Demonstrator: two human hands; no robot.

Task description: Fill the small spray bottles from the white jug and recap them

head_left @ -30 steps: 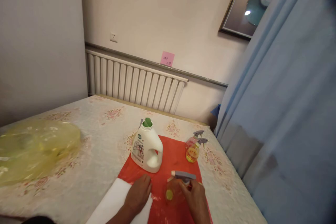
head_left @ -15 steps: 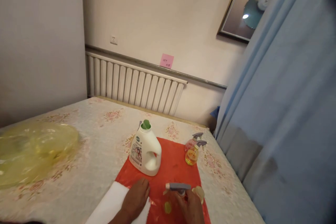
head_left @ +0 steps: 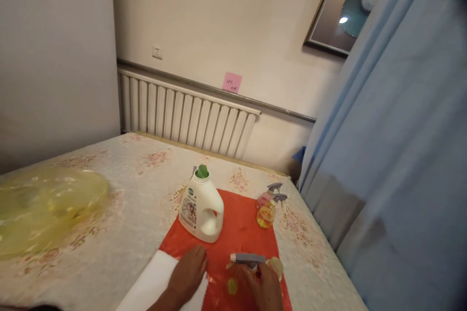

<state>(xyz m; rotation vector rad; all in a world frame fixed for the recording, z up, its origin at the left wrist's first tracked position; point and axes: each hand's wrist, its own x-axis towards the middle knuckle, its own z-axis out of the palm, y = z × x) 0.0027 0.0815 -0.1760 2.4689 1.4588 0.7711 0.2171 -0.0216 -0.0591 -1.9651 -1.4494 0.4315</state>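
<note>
My right hand grips a spray bottle by its grey trigger head, near the front of a red sheet. The bottle's body is mostly hidden under the fingers. A small pale yellow patch shows on the sheet left of that hand. Just beyond its knuckles is a round, pale yellowish object. My left hand rests palm down where a white sheet meets the red one, with nothing visible in its loosely extended fingers. A white detergent jug with a green top stands beyond it.
An orange-yellow spray bottle and a pink one stand at the red sheet's far right. A clear yellowish plastic heap lies left on the flowered cover. Behind are a radiator and, at right, a blue curtain.
The view has shifted very slightly. Both hands and the spray bottle keep almost the same places.
</note>
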